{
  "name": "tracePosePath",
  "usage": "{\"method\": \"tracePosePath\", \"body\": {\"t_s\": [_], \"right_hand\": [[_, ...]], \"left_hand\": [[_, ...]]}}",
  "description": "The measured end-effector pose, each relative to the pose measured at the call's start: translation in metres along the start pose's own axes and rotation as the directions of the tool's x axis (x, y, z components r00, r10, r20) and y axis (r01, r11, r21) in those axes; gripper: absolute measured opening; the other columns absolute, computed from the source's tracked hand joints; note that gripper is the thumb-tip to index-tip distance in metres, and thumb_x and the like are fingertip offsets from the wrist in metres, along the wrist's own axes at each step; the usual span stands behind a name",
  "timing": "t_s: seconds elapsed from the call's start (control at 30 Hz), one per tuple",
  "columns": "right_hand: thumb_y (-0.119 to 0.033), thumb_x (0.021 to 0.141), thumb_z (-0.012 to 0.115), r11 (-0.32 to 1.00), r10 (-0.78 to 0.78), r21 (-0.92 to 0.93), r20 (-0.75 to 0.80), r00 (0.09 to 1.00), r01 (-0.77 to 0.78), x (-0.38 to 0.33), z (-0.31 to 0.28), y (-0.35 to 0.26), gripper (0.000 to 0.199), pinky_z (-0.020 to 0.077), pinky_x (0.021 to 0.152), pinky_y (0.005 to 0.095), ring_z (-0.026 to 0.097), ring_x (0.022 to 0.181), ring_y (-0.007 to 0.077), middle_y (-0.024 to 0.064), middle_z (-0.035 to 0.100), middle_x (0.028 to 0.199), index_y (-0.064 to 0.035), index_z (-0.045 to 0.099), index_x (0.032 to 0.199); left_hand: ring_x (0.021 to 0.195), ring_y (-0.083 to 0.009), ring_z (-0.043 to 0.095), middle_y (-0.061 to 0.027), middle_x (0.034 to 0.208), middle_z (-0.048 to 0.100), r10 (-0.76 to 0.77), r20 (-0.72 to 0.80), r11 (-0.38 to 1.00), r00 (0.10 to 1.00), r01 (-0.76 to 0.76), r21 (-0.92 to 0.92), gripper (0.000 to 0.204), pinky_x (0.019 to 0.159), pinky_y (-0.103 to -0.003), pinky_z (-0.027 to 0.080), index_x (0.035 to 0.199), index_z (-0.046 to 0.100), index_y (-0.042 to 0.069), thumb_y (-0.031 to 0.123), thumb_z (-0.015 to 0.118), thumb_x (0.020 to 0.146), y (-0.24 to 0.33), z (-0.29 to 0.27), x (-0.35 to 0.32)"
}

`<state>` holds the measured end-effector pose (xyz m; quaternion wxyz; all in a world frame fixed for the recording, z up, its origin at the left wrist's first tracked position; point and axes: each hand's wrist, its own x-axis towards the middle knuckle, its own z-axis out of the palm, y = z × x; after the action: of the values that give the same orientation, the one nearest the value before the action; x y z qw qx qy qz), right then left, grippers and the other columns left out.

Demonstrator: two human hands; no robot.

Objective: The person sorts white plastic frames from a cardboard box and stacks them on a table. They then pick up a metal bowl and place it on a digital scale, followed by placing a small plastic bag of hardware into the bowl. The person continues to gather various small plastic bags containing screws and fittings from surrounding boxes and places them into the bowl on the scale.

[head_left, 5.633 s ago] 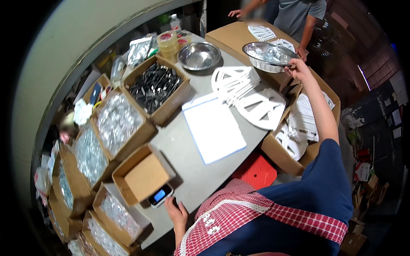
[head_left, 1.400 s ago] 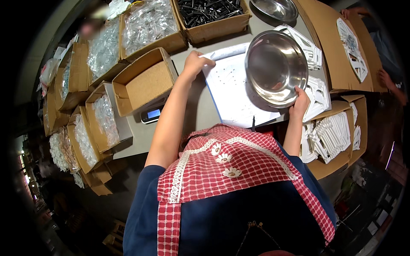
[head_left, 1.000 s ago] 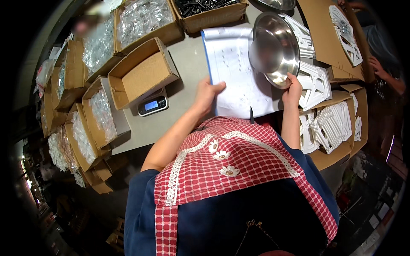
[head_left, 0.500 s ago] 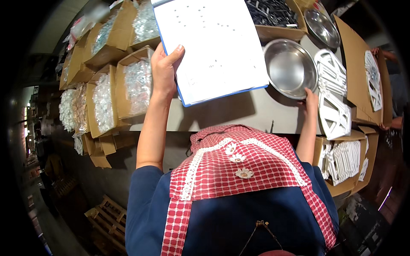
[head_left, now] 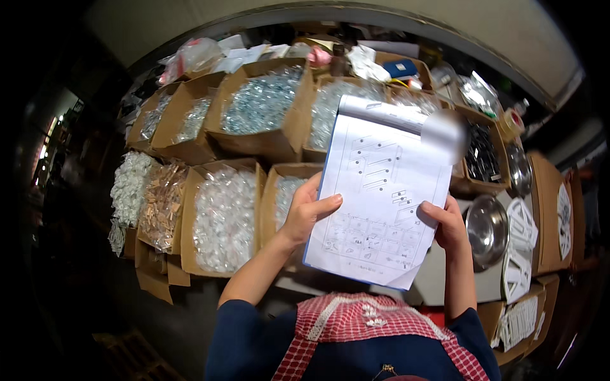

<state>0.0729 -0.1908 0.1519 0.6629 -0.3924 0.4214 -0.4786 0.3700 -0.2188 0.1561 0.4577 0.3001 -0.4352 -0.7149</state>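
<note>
A blue-edged clipboard with white sheets of line drawings is held up in front of me, tilted, over the table. My left hand grips its left edge, thumb lying on the paper and fingers hidden behind. On the right edge, my right hand holds it too, thumb pressed on the sheet. The top sheets curl back at the upper end. Just right of my right hand stands a round steel bowl on the table.
Boxes of bagged clear parts stand left and behind, beside bagged wooden pieces. A box of black parts is at back right. White plastic frames lie right of the bowl. Below them is a carton of white parts.
My right hand has left the steel bowl and taken the clipboard's right edge. The view has shifted, showing more boxes at the back. The visible page now carries many more drawings.
</note>
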Motion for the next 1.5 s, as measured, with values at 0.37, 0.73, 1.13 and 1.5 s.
{"method": "tracePosePath", "body": {"t_s": [0.37,0.73,1.13,1.5], "right_hand": [[-0.014,0.090,0.062,0.935,0.092,0.328,0.140,0.986,-0.134,0.335,0.210,-0.063,0.035,0.0580,0.080,0.0357,0.067,0.093,0.0251,0.0157,0.066,0.104,0.0048,0.054,0.119],[-0.015,0.098,0.054,0.935,-0.089,0.351,0.087,0.992,0.053,0.632,0.369,0.016,0.024,0.0554,0.088,0.0484,0.062,0.098,0.0285,0.0129,0.061,0.110,0.0020,0.054,0.115],[-0.038,0.094,0.058,0.968,-0.205,-0.109,0.192,0.960,0.228,0.679,0.376,-0.017,0.045,0.0617,0.072,0.0433,0.066,0.081,0.0275,0.0140,0.063,0.098,0.0026,0.054,0.114],[-0.036,0.088,0.067,0.681,0.150,-0.728,0.244,0.958,0.078,0.676,0.377,0.040,0.046,0.0520,0.085,0.0418,0.062,0.093,0.0220,0.0098,0.064,0.099,-0.0022,0.056,0.118]], "left_hand": [[0.094,-0.0176,0.063,-0.0141,0.108,0.066,0.288,-0.586,0.956,0.757,-0.261,0.132,0.026,0.077,-0.030,0.051,0.118,0.055,0.002,0.019,0.046,0.100,0.092,-0.217,-0.012],[0.090,-0.0199,0.062,-0.0140,0.107,0.064,0.305,-0.848,0.952,0.434,-0.155,0.263,0.025,0.077,-0.031,0.049,0.119,0.052,0.000,0.012,0.048,0.097,0.060,-0.251,-0.103],[0.099,-0.0239,0.061,-0.0170,0.119,0.057,0.511,-0.788,0.859,0.343,-0.164,0.485,0.041,0.082,-0.034,0.049,0.135,0.037,-0.004,0.018,0.044,0.101,0.049,-0.287,-0.099],[0.101,-0.0230,0.060,-0.0173,0.129,0.049,0.567,-0.743,0.804,0.356,-0.043,0.593,0.049,0.081,-0.035,0.050,0.134,0.041,-0.007,0.020,0.053,0.095,0.051,-0.294,-0.083]]}}
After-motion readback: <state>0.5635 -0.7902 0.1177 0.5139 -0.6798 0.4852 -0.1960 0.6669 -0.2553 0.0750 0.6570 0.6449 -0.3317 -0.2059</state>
